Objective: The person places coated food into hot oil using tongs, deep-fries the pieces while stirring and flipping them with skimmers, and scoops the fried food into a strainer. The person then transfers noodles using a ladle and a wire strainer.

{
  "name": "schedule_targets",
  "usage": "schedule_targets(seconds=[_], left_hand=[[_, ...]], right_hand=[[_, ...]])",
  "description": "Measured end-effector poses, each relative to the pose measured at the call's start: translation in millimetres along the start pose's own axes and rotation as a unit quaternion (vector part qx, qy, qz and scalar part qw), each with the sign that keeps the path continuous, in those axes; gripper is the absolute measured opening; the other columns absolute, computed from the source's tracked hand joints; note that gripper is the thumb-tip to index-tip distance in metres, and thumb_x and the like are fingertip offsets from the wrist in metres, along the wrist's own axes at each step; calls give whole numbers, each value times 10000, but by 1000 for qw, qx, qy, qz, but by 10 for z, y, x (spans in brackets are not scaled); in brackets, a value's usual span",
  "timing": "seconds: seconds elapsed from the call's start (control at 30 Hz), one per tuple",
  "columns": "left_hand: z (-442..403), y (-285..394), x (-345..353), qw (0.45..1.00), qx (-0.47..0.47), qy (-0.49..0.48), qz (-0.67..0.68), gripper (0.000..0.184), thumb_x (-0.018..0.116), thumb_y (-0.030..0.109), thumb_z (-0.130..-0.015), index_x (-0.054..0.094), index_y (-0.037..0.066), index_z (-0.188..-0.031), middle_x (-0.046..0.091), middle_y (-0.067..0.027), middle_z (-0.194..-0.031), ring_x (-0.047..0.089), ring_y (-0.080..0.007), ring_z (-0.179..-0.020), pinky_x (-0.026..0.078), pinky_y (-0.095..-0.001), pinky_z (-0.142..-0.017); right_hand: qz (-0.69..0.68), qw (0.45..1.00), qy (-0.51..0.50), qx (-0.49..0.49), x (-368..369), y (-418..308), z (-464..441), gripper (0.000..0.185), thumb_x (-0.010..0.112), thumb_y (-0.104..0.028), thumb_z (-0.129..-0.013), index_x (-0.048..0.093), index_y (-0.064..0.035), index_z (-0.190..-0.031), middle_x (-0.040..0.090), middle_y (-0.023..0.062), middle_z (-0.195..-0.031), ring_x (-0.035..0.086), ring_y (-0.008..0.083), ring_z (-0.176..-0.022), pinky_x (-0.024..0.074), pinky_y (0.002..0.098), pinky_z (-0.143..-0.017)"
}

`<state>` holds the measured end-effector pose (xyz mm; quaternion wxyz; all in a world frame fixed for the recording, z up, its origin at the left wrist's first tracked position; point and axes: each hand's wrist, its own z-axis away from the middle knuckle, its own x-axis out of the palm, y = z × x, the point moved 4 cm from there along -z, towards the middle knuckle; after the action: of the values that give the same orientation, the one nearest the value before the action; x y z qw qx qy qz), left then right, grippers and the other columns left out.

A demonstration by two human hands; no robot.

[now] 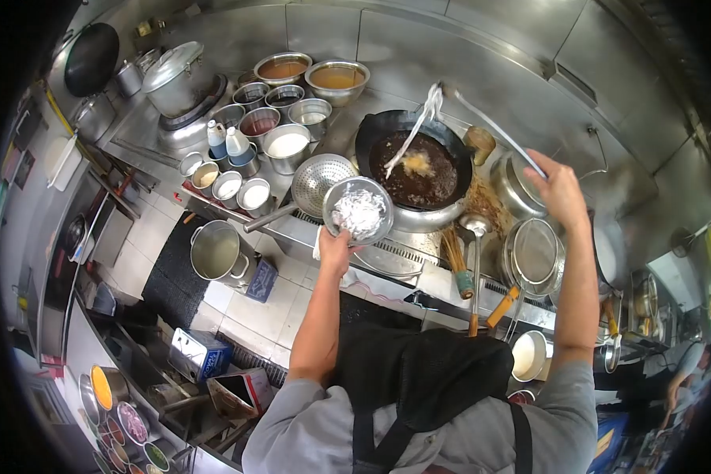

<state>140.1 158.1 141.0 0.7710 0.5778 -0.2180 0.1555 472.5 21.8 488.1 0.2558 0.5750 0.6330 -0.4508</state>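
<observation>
There's the big black wok (pixel 460 150), a golden foamy patch (pixel 417 164) in its dark liquid (pixel 430 193), and beside it my left hand (pixel 336 251) grips a round bowl (pixel 385 215) of white-coated pieces (pixel 357 213). Up top, my right hand (pixel 559 189) clasps a long slim utensil (pixel 498 130), a pale strip (pixel 411 142) dangling over the wok.

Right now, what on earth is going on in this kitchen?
A person's left hand holds a metal bowl of white pieces near a black wok. The right hand is raised, gripping a long, thin pale thing that I can't identify for sure. A white strip hangs over the dark liquid in the wok, next to a golden patch; I can't tell whether its lower end touches the liquid.
</observation>
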Motion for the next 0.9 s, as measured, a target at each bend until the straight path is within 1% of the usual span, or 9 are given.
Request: schedule_targets(seconds=[0.13, 0.23, 0.43, 0.53, 0.67, 0.73, 0.77, 0.83, 0.9], left_hand=[[173, 22, -259, 998, 1, 54, -31, 388, 528, -27, -883, 469, -6, -1266, 619, -179, -1161, 706, -290, -898, 635, -382, -636], [342, 61, -308, 996, -2, 85, -31, 445, 495, -64, -855, 462, -1, -1294, 618, -179, -1188, 696, -304, -952, 638, -445, -709], [553, 88, -281, 996, 1, 88, -27, 464, 473, -79, -844, 479, 12, -1299, 624, -160, -1211, 685, -296, -1027, 627, -464, -752], [537, 38, -360, 992, 12, 117, -53, 444, 485, -70, -844, 494, 7, -1281, 633, -137, -1181, 690, -268, -995, 629, -440, -764], [410, 19, -453, 985, 34, 145, -83, 377, 504, -57, -856, 485, -27, -1231, 630, -155, -1129, 701, -263, -903, 649, -393, -669], [380, 51, -461, 983, 46, 143, -109, 347, 513, -52, -860, 483, -37, -1206, 628, -159, -1107, 703, -263, -877, 653, -377, -634], [379, 92, -452, 980, 49, 149, -125, 328, 522, -51, -861, 483, -38, -1186, 626, -158, -1095, 702, -262, -865, 651, -371, -612], [368, 151, -441, 977, 55, 149, -140, 309, 532, -49, -861, 483, -39, -1166, 623, -157, -1082, 701, -262, -854, 650, -366, -591], [373, 218, -445, 971, 99, 136, -168, 241, 567, -22, -865, 469, -61, -1081, 606, -155, -973, 677, -231, -739, 622, -354, -539]], right_hand=[[77, 985, -148, 46, 673, 331, -106, 400, 707, -269, -886, 669, -139, -1262, 693, 198, -1134, 668, 382, -1040, 521, 453, -908], [153, 952, -265, 34, 1240, 431, -327, 433, 698, -308, -882, 650, -220, -1303, 696, 179, -1146, 667, 357, -1064, 521, 468, -947], [174, 952, -250, 9, 2394, 551, -919, 482, 671, -364, -904, 604, -132, -1320, 670, 204, -1198, 643, 396, -1108, 516, 479, -970], [156, 967, -203, -17, 2277, 417, -944, 523, 647, -361, -922, 528, -86, -1352, 673, 203, -1161, 656, 404, -1057, 530, 495, -910], [51, 985, -131, -105, 1672, 46, -525, 554, 696, -345, -887, 571, -96, -1366, 676, 194, -1160, 652, 403, -1035, 522, 487, -885], [-43, 963, -193, -185, 1449, -236, -218, 554, 709, -345, -872, 581, -121, -1362, 680, 184, -1158, 655, 402, -1025, 528, 471, -881], [-41, 963, -191, -185, 1332, -348, -100, 554, 709, -345, -872, 581, -121, -1362, 680, 184, -1158, 655, 402, -1025, 528, 471, -881], [5, 930, -315, -191, 1269, -553, 138, 518, 708, -326, -870, 600, -140, -1342, 689, 170, -1149, 664, 383, -1009, 536, 457, -871], [37, 925, -316, -209, 1416, -563, 276, 490, 700, -305, -878, 607, -140, -1330, 695, 162, -1138, 667, 374, -1003, 536, 453, -870]])
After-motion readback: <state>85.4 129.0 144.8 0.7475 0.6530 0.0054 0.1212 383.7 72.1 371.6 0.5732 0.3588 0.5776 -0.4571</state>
